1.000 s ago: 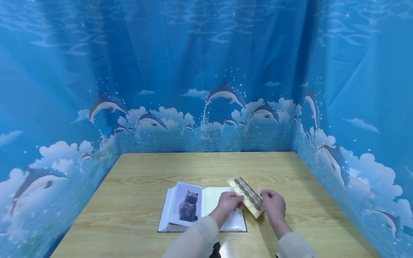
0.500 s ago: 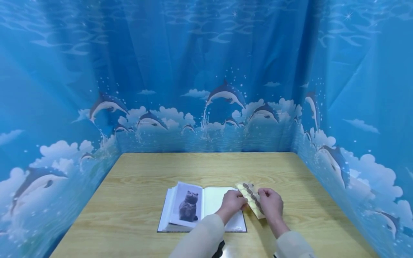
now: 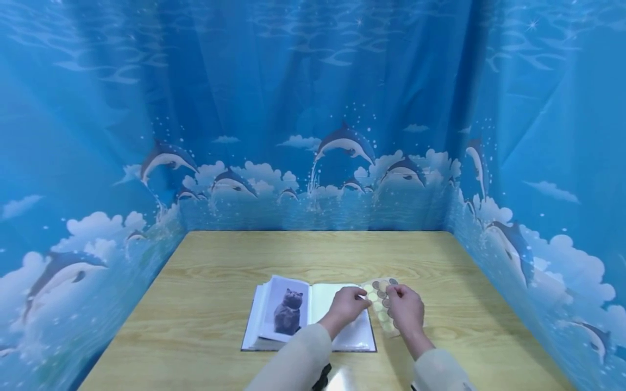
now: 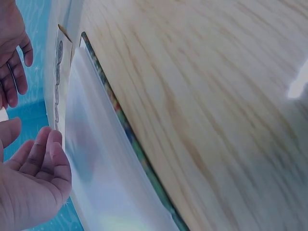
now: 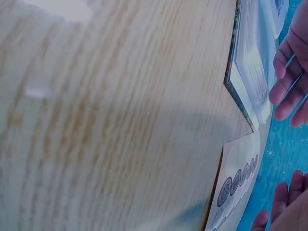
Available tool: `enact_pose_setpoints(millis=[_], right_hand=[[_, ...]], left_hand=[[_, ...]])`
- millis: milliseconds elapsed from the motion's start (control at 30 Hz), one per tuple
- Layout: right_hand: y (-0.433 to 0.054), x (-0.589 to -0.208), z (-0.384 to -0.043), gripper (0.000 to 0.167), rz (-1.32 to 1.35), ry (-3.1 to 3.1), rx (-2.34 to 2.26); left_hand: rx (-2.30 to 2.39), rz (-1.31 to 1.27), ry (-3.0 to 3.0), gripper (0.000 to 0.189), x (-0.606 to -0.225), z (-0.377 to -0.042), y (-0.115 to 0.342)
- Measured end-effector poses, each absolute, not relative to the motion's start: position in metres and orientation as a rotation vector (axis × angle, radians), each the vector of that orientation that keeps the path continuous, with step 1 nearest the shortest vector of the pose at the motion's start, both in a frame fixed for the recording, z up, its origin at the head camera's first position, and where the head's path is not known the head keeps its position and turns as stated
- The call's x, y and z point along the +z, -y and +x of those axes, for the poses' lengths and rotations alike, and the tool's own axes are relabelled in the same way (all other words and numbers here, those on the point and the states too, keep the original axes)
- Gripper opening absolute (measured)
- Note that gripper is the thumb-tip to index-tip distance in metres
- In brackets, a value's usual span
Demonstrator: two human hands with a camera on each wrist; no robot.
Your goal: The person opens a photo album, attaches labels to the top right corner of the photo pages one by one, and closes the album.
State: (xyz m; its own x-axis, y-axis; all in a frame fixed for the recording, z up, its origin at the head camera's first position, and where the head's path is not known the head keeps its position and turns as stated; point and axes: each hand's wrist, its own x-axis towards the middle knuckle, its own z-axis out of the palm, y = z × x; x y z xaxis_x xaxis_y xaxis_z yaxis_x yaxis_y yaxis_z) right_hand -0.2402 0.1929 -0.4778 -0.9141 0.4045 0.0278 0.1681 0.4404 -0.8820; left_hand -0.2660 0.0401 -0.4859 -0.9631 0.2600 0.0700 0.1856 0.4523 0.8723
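In the head view a pale sticker sheet [image 3: 382,320] with rows of round dark and yellowish stickers lies on the table beside the photo album. My right hand [image 3: 407,310] is over the sheet and pinches a small round sticker [image 3: 383,287] at its fingertips. My left hand [image 3: 348,304] is over the album's right page, its thumb and fingers apart and loosely bent, nothing between them. The open album [image 3: 354,339] shows a grey cat photo [image 3: 287,312] on its left side. In the right wrist view the sheet [image 5: 236,187] lies close to the album's corner.
The wooden table [image 3: 220,260] stretches in front of both hands, with dolphin-print blue curtains [image 3: 274,98] on its far and side edges. A dark strap [image 3: 323,377] hangs by the left sleeve near the front edge.
The left hand has let go of the sticker sheet and shifted slightly left. The sheet, held tilted earlier, now lies on the table. The right hand has moved a little left with a sticker.
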Motion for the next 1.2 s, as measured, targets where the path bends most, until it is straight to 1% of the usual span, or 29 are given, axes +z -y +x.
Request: enact_pose_setpoints(millis=[200, 433, 733, 933, 1200], right_hand=[[-0.19, -0.476, -0.241, 0.035, -0.485, 2.481, 1.433], [-0.188, -0.478, -0.243, 0.034, -0.462, 2.487, 1.429], [-0.179, -0.483, -0.245, 0.029, -0.457, 2.489, 1.427], [-0.174, -0.489, -0.248, 0.029, -0.415, 2.482, 1.401], [-0.166, -0.495, -0.255, 0.027, -0.338, 2.451, 1.361]], left_hand=[[1.498, 0.421, -2.66, 0.031, -0.483, -0.266, -0.027], [1.174, 0.581, -2.904, 0.036, -0.484, -0.266, -0.003], [0.729, 0.628, -3.113, 0.047, -0.487, -0.263, 0.031], [0.567, 0.611, -3.097, 0.055, -0.49, -0.258, 0.052], [0.487, 0.542, -3.091, 0.058, -0.486, -0.252, 0.079]])
